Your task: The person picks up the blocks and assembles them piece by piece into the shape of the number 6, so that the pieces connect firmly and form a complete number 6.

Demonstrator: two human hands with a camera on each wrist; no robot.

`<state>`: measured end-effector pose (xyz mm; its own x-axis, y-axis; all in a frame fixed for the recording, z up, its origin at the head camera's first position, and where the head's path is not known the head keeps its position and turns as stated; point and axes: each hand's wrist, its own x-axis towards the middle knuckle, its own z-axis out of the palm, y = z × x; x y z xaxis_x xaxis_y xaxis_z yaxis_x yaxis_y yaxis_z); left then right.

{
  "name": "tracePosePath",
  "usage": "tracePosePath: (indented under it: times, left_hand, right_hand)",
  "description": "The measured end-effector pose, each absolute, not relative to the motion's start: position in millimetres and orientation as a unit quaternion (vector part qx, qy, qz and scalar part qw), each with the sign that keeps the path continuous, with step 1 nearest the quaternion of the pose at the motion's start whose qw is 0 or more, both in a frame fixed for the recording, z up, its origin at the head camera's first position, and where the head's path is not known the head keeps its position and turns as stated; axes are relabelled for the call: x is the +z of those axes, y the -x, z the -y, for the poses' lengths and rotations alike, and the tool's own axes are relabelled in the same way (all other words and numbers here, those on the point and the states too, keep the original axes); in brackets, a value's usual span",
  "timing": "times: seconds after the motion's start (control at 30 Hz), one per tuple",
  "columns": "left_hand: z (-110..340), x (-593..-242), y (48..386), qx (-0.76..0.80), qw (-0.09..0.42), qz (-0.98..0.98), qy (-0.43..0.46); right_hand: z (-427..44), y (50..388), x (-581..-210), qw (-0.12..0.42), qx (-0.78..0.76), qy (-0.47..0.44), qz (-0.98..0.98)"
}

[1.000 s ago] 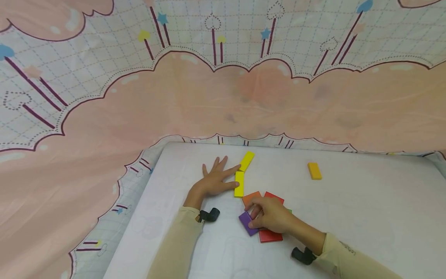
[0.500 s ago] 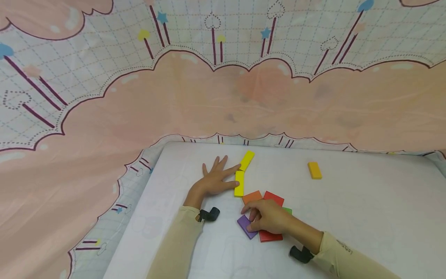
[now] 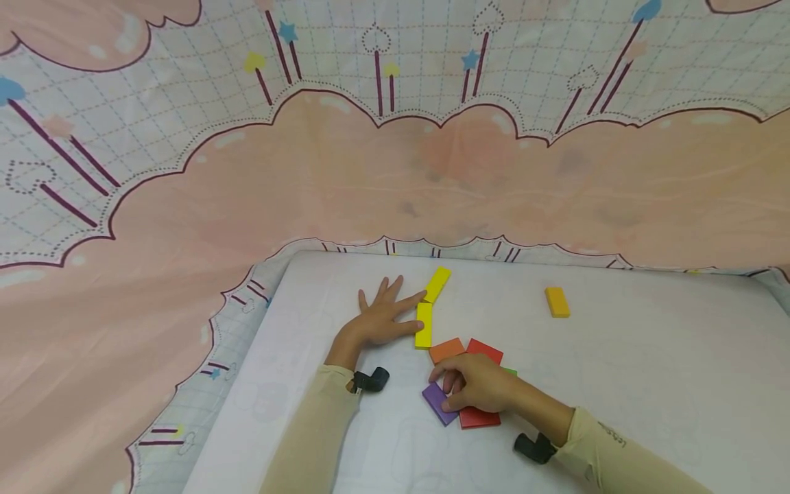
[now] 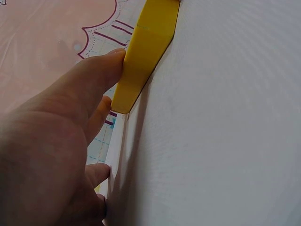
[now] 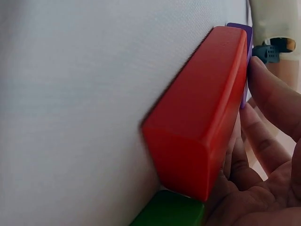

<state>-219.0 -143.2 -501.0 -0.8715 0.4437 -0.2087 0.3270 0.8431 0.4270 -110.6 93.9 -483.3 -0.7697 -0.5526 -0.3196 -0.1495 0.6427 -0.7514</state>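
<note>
In the head view my left hand lies spread on the table, its thumb touching a yellow domino block and its index fingertip at a second, slanted yellow block. The left wrist view shows the thumb against the side of a yellow block. My right hand, fingers bent, holds a purple block with thumb and index finger. Around that hand lie an orange block, a red block, another red block and a partly hidden green block.
A lone amber-yellow block lies at the back right of the white table. Behind the table hangs a pink patterned cloth. Both wrists carry a black strap camera.
The purple block has shifted slightly toward the near side, away from the orange block, with my right hand at it. My left hand and the yellow blocks stay put.
</note>
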Motion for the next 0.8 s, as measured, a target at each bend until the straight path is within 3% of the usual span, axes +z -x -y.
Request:
tracePosePath:
  times: [0.8]
  left_hand:
    - [143.4,-499.1,217.8,0.202,0.153,-0.946,-0.201]
  right_hand:
    - [-95.8,110.6,-482.2,0.281,-0.377,0.195,-0.861]
